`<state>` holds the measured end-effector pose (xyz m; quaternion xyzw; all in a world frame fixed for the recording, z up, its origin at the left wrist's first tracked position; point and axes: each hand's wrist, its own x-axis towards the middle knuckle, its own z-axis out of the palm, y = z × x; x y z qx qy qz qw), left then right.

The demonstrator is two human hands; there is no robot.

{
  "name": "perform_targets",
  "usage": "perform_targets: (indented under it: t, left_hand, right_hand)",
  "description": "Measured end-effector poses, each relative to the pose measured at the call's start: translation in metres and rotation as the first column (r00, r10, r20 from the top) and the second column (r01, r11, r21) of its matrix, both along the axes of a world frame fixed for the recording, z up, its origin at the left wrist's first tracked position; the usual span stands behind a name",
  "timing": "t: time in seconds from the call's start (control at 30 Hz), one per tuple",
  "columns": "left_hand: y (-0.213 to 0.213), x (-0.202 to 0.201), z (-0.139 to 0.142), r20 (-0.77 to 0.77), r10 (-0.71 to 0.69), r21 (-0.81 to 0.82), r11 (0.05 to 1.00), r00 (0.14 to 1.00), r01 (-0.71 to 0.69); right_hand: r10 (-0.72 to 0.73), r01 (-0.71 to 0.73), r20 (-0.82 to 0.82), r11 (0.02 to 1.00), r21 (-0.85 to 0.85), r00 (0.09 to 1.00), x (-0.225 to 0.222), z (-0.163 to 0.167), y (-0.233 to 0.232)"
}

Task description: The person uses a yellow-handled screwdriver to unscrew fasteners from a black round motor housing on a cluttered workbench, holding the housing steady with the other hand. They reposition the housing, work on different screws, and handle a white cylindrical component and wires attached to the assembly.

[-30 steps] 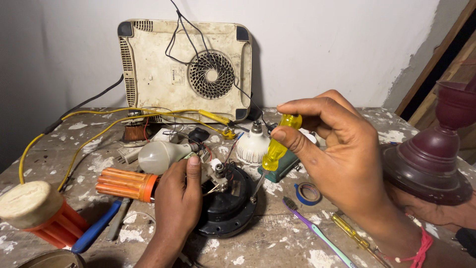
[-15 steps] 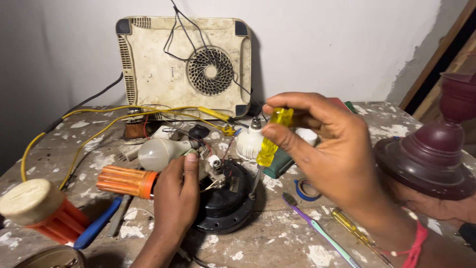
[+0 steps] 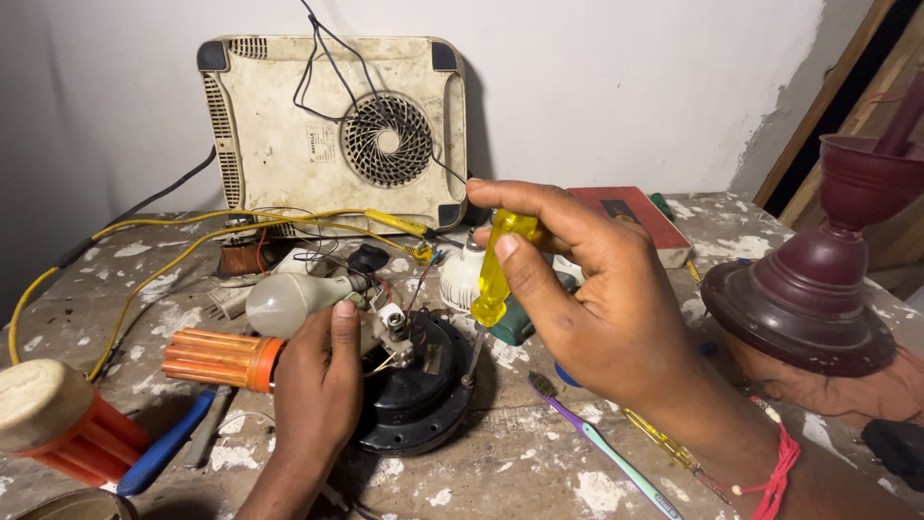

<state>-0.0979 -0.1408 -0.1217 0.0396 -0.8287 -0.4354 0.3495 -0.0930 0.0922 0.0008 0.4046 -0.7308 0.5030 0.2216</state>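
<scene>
My right hand grips a screwdriver by its clear yellow handle, thumb and fingers pinched around it. Its metal shaft slants down to the right edge of a round black motor housing lying on the bench. My left hand rests on the left side of that housing, thumb up beside a small white terminal part with thin wires.
A white bulb, an orange ribbed bulb base, a cream-and-orange piece, blue-handled pliers and yellow cable lie left. A cream appliance with fan grille leans on the wall. A maroon fan canopy and toothbrush lie right.
My right hand has shifted left and turned the yellow screwdriver slightly, its tip staying at the motor housing. My left hand keeps its place on the housing.
</scene>
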Motion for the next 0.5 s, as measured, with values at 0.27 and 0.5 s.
perform_targets:
  t: [0.27,0.5]
  left_hand:
    - [0.0,0.002,0.001,0.021,-0.002,0.02,1.0,1.0,0.002]
    - [-0.004,0.004,0.001,0.007,-0.006,0.023,1.0,1.0,0.006]
  right_hand:
    - [-0.114,0.125,-0.099,0.986,0.115,0.989,-0.003,0.005,0.004]
    - [-0.036,0.035,0.047,0.999,0.021,0.998,-0.014,0.008,0.009]
